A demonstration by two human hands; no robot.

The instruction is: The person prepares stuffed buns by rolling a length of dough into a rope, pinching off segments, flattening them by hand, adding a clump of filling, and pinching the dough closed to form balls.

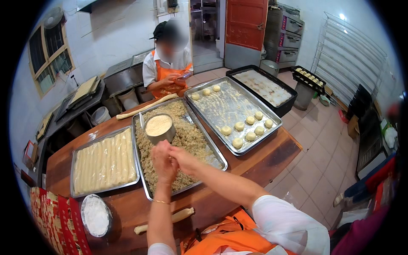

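My left hand [164, 161] and my right hand [185, 159] meet above a metal tray [224, 162] of crumbly filling [194, 140]. The fingers of both are curled together, and whatever may lie between them is hidden. Just beyond them, a metal pot [167, 136] of pale crumbs [158, 125] rests on the filling, with a white blade-like tool [141, 121] upright at its left. A dough rope [185, 214] lies on the wooden table, partly covered by my left forearm. To the right, round dough balls [239, 126] sit in two groups on another metal tray [213, 110].
Plastic-covered dough ropes [105, 162] fill a tray at left, near a bowl of white flour [95, 216]. Another dough rope [146, 106] lies along the table's far edge. Across the table, a person [169, 70] in an orange apron holds a phone [185, 76]. A black tray [287, 105] stands beyond.
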